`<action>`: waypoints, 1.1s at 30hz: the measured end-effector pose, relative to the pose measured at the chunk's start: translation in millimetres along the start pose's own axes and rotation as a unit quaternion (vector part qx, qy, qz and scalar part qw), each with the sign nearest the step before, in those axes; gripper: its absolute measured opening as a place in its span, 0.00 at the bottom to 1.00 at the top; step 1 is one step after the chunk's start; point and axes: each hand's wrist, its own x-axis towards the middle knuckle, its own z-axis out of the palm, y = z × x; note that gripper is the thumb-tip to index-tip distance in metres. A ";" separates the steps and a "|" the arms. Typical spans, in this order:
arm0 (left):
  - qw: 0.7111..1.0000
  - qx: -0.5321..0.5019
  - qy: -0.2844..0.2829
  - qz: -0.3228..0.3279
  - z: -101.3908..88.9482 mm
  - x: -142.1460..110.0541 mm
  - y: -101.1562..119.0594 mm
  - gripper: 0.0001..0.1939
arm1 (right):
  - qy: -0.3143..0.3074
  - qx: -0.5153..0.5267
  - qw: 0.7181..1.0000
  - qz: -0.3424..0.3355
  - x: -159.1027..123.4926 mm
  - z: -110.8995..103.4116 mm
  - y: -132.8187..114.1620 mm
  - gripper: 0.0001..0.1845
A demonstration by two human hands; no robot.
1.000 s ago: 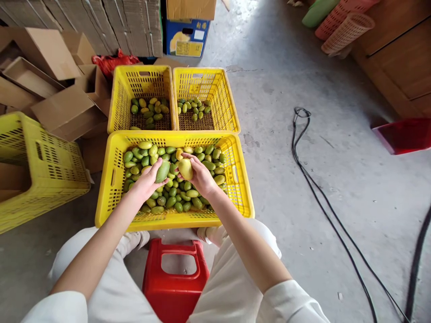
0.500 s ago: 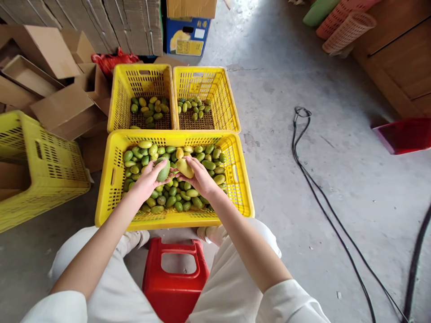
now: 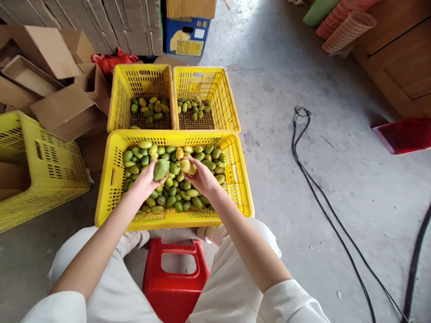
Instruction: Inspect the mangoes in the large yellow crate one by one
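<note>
1. While the left hand (image 3: 144,183) held a green fruit (image 3: 161,170) between its thumb and curled fingers, the right hand (image 3: 204,179) gripped a yellowish fruit (image 3: 187,167) in much the same way.
2. Both held fruits were above the wide yellow crate (image 3: 175,220), near each other but apart, the green one to the left.
3. The left thumb lay against the near side of the green fruit, and its fingers supported it from below; the right hand's fingers curled around the yellowish one, whose far end was exposed.
4. Beneath the hands, a layer of loose fruits (image 3: 193,193), mostly green with a few yellow, covered much of the wide crate's bottom.
5. Just beyond that crate stood the back left crate (image 3: 143,77) and the back right crate (image 3: 219,85), side by side, each with a small group of fruits on its floor.
6. A red stool (image 3: 177,285) was between the person's legs, and cardboard boxes (image 3: 63,110) lay heaped at the left, behind another yellow crate (image 3: 59,166).
7. A black cable (image 3: 314,186) ran over the floor at the right.
</note>
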 end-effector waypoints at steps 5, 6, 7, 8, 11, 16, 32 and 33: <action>0.998 -0.020 -0.024 0.046 0.0 -4.6 -1.7 0.21 | 0.040 0.042 0.998 -0.032 -0.4 2.6 1.1 0.30; 0.998 -0.025 -0.033 0.047 -0.4 -5.8 -2.8 0.23 | 0.049 0.053 0.997 -0.031 -0.3 3.3 1.0 0.31; 0.997 -0.033 -0.043 0.049 -0.9 -6.7 -3.9 0.23 | 0.052 0.061 0.996 -0.028 -0.2 3.8 0.5 0.30; 0.996 -0.043 -0.051 0.052 -1.4 -7.3 -4.8 0.23 | 0.051 0.067 0.996 -0.024 -0.2 4.0 -0.4 0.28; 0.993 -0.074 -0.062 0.062 -2.9 -6.9 -5.0 0.17 | 0.036 0.089 0.995 0.004 -1.2 2.8 -4.7 0.19; 0.992 -0.117 -0.039 0.035 -1.3 -7.3 3.9 0.09 | 0.018 0.120 0.992 0.045 -6.3 -0.6 -11.7 0.20; 0.994 -0.066 -0.080 0.034 4.3 -17.2 0.3 0.06 | 0.018 0.031 0.999 0.005 -0.8 -2.0 -0.3 0.18; 0.994 -0.072 -0.074 0.035 4.2 -17.3 0.7 0.09 | 0.021 0.023 0.999 0.010 -0.2 -3.2 0.4 0.16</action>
